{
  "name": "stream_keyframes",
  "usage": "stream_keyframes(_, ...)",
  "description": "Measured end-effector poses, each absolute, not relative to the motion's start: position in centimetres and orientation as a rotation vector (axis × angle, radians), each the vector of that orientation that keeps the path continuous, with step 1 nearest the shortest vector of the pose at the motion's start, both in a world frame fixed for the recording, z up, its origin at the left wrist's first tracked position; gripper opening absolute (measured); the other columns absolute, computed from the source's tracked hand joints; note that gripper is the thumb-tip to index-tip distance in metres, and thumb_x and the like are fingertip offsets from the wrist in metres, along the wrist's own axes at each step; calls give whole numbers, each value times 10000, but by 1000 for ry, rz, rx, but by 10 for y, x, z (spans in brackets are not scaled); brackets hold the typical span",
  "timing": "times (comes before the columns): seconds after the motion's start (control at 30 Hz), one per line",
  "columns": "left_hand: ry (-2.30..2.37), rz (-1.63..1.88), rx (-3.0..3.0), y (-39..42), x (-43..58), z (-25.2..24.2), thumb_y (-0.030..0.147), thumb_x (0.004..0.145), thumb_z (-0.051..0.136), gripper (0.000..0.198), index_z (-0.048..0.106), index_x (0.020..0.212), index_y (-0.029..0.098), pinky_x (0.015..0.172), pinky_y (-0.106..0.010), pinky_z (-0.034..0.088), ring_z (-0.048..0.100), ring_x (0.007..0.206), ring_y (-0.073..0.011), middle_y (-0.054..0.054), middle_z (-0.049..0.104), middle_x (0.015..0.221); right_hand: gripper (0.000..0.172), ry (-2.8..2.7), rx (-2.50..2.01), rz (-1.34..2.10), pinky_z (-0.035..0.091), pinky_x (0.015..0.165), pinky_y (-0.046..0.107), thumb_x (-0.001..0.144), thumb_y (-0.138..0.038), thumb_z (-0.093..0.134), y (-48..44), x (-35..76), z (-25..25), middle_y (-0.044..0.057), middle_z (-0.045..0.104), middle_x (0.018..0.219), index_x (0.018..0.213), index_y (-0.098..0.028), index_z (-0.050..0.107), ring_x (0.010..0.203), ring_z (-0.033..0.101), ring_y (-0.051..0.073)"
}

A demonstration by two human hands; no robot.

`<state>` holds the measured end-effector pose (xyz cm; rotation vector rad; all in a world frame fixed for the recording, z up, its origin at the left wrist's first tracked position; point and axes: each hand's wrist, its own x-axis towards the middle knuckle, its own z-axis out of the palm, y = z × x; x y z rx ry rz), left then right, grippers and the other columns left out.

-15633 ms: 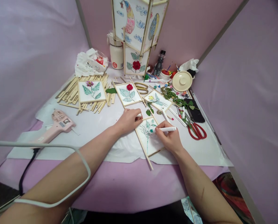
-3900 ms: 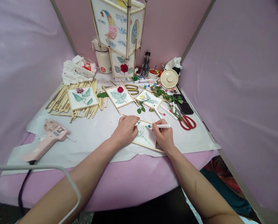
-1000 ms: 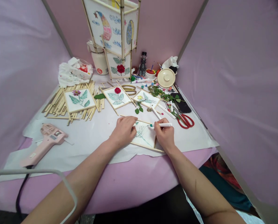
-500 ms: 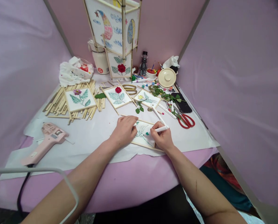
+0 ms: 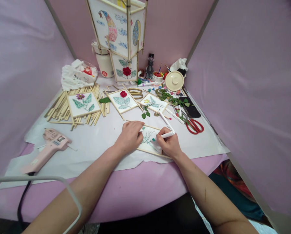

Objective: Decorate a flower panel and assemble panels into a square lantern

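A small wood-framed paper panel [image 5: 149,141] with a green plant drawing lies on white paper near the table's front edge. My left hand [image 5: 130,136] rests on the panel's left part with its fingers curled and pressed down, holding it flat. My right hand [image 5: 168,144] is closed on a white marker with a green tip [image 5: 163,136], and the tip touches the drawing. Three other framed flower panels lie further back: a purple one [image 5: 82,102], a red one [image 5: 122,100] and a yellow one [image 5: 153,102].
A pink glue gun [image 5: 47,147] lies at the left with its black cord. Wooden sticks [image 5: 59,107] are piled under the purple panel. A tall paper lantern [image 5: 122,32] stands at the back. Red scissors [image 5: 194,125], a phone [image 5: 190,110], leafy stems [image 5: 171,97] and pens sit at the right.
My right hand has tilted the marker down and brought its tip leftward onto the drawing. My left hand has stayed on the panel.
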<state>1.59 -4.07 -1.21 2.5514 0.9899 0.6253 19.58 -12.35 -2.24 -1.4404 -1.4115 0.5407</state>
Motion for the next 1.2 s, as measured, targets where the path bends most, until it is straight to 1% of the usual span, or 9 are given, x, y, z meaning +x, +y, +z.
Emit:
stream_keyframes(0.2, 987, 638, 2548, -40, 16, -13, 112, 818, 417, 165, 546, 866, 202, 993, -431, 336, 538, 1166, -219, -72, 633, 1215, 171, -1379, -1479, 494, 313, 491, 245, 799, -233, 566, -122, 197, -23, -57, 437, 524, 643, -206, 501, 499, 393, 112)
stream_keyframes(0.5, 987, 623, 2541, -41, 16, -11, 115, 825, 410, 181, 556, 886, 204, 1009, -439, 328, 531, 1172, -224, -78, 629, 1216, 177, -1334, -1519, 479, 311, 486, 250, 816, -265, 565, -121, 197, -23, -62, 431, 520, 659, -207, 506, 482, 382, 110)
stream_keyframes(0.67, 997, 610, 2543, -41, 16, -10, 107, 818, 411, 177, 549, 867, 207, 999, -437, 336, 533, 1173, -226, -73, 627, 1223, 186, -1314, -1544, 466, 320, 493, 252, 825, -291, 569, -121, 198, -22, -60, 436, 516, 669, -210, 509, 485, 393, 116)
stream_keyframes(1.0, 996, 619, 2542, -41, 16, -10, 108, 815, 416, 166, 542, 866, 204, 993, -432, 336, 538, 1164, -225, -71, 629, 1218, 183, -1290, -1512, 437, 339, 512, 253, 823, -279, 567, -122, 198, -20, -49, 470, 552, 665, -205, 511, 517, 425, 120)
stream_keyframes(1.2, 986, 632, 2545, -41, 16, -11, 114, 816, 414, 170, 546, 875, 205, 996, -435, 336, 541, 1162, -225, -72, 629, 1220, 178, -1355, -1447, 549, 305, 479, 250, 785, -248, 563, -125, 195, -21, -58, 431, 516, 631, -212, 481, 483, 383, 113)
